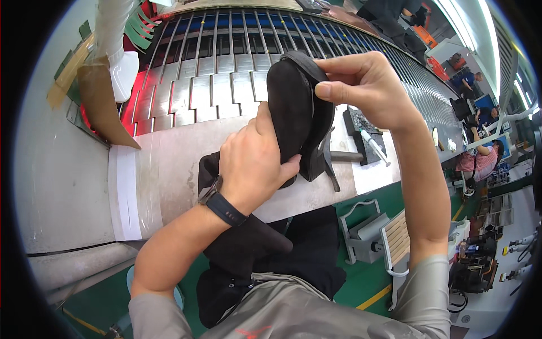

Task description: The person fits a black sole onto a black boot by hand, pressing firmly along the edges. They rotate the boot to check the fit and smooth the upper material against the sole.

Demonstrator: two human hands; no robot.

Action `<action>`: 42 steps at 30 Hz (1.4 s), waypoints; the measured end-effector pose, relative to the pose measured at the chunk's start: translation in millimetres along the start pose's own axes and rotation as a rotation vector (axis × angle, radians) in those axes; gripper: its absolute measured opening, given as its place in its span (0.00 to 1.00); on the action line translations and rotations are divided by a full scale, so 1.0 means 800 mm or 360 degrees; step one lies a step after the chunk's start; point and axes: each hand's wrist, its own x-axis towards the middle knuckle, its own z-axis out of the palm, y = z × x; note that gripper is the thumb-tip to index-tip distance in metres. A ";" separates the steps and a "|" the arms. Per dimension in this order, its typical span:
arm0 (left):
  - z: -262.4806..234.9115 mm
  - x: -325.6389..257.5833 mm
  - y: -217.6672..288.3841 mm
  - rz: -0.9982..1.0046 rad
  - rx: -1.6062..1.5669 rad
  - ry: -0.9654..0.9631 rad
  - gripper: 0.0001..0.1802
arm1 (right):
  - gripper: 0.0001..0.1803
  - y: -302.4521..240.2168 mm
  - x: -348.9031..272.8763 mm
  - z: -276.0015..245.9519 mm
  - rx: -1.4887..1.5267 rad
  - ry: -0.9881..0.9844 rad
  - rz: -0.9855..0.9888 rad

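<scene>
A black suede-like boot (289,101) is held up over the front edge of the workbench, its toe end pointing away from me. My left hand (251,152) is wrapped round its near part, thumb on the right side. At the toe, my right hand (361,85) pinches the dark rim between thumb and forefinger. A narrow gap shows along the boot's right side, between the rounded front piece and the part behind it. Soft dark material (248,243) hangs below my left wrist over my lap; whether it belongs to the boot I cannot tell. Just right of the boot lies a hammer (345,156), partly hidden.
Behind the bench top (169,169) runs a roller conveyor (226,56). A dark block (361,127) with a white syringe-like tube (375,148) lies at the right. Brown card (104,104) stands at the left. A slatted seat (398,240) is on the floor; people work farther right.
</scene>
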 end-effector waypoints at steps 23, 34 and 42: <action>-0.020 0.018 -0.036 -0.0225 -0.0134 -0.0212 0.51 | 0.45 0.033 -0.017 0.112 -0.0975 0.0574 -0.0317; -0.019 0.023 -0.053 -0.0247 -0.0162 -0.0243 0.45 | 0.27 0.069 -0.010 0.103 -0.0022 0.0289 -0.0007; -0.025 0.026 -0.074 -0.0125 -0.0336 -0.0347 0.42 | 0.25 0.081 -0.007 0.133 -0.0151 0.0547 -0.0167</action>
